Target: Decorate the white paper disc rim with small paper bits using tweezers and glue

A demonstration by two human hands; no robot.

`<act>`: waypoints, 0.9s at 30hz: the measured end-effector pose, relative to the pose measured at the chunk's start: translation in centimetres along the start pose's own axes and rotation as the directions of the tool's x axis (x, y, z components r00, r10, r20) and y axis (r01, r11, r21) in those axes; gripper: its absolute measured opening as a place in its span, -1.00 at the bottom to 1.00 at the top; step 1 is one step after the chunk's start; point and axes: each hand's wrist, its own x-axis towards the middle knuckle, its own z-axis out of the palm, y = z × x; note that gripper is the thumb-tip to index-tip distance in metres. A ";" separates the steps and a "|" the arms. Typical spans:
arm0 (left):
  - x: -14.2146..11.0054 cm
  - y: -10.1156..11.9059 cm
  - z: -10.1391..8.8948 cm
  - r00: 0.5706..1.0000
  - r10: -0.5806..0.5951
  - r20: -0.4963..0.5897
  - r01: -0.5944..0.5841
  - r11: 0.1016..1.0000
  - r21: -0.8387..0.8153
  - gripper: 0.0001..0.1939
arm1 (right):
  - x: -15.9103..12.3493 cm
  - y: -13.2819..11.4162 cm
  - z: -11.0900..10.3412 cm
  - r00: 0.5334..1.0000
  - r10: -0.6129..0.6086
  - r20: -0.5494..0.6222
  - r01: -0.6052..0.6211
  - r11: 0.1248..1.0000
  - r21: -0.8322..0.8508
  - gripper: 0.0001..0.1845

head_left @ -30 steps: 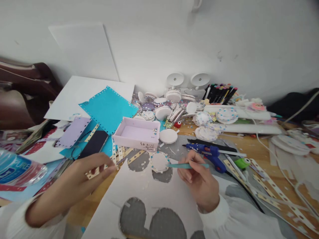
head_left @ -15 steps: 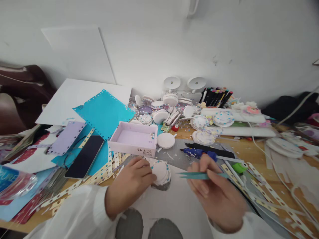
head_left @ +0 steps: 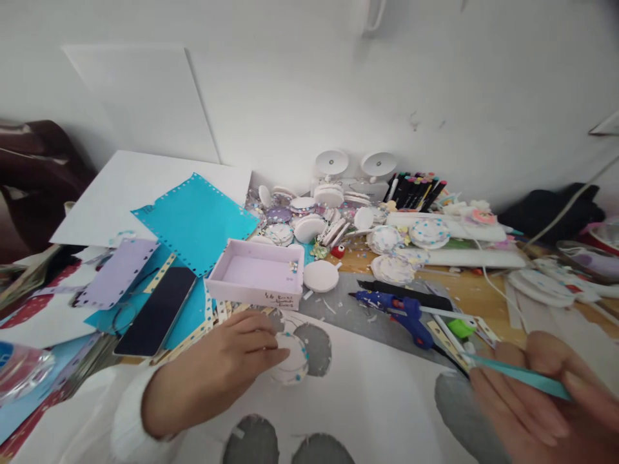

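Note:
My left hand (head_left: 227, 364) pinches a small white foam disc (head_left: 293, 359) with coloured dots round its rim, holding it just above a white sheet (head_left: 367, 399) with round holes cut in it. At the lower right, my right hand (head_left: 536, 399) grips teal tweezers (head_left: 522, 376), their tips pointing left toward the blue glue gun (head_left: 401, 308). A shallow lilac box (head_left: 258, 274) stands just beyond my left hand.
A black phone (head_left: 157, 309) lies on teal paper (head_left: 193, 219) at the left. Behind are several foam discs (head_left: 319, 276), a row of markers (head_left: 418, 187) and two round white lamps (head_left: 355, 164). Punched paper strips, a green punch (head_left: 459, 328) and a cable lie right.
My left hand has drawn the dotted disc down and toward me. My right hand has swung the tweezers away from the disc to the lower right. The view has shifted slightly.

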 end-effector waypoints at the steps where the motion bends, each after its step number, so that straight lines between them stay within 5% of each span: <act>1: -0.4 0.1 -0.2 1.000 -0.026 0.005 0.027 0.998 -0.051 -0.59 | -0.1 0.0 0.7 1.000 0.028 0.011 -0.028 0.999 0.016 -0.91; 6: -2.7 0.3 -1.2 0.992 -0.126 -0.012 0.121 0.975 -0.184 -0.43 | 0.3 0.0 4.0 0.992 0.081 0.096 -0.082 0.997 0.003 -0.90; 16: -2.3 0.1 -0.2 0.993 -0.109 -0.045 0.078 0.897 -0.436 -0.67 | 0.3 1.1 5.4 0.984 0.128 0.126 -0.122 0.991 -0.056 -0.80; 22: -1.5 0.2 -1.2 0.962 -0.122 -0.244 0.007 0.905 -0.425 -0.69 | 0.5 1.3 5.1 0.989 0.105 0.107 -0.097 0.992 -0.080 -0.78; 27: 0.2 0.1 1.0 0.932 -0.050 -0.360 -0.089 0.930 -0.358 -0.72 | 0.4 1.3 5.1 0.988 0.068 0.142 -0.053 0.993 -0.101 -0.80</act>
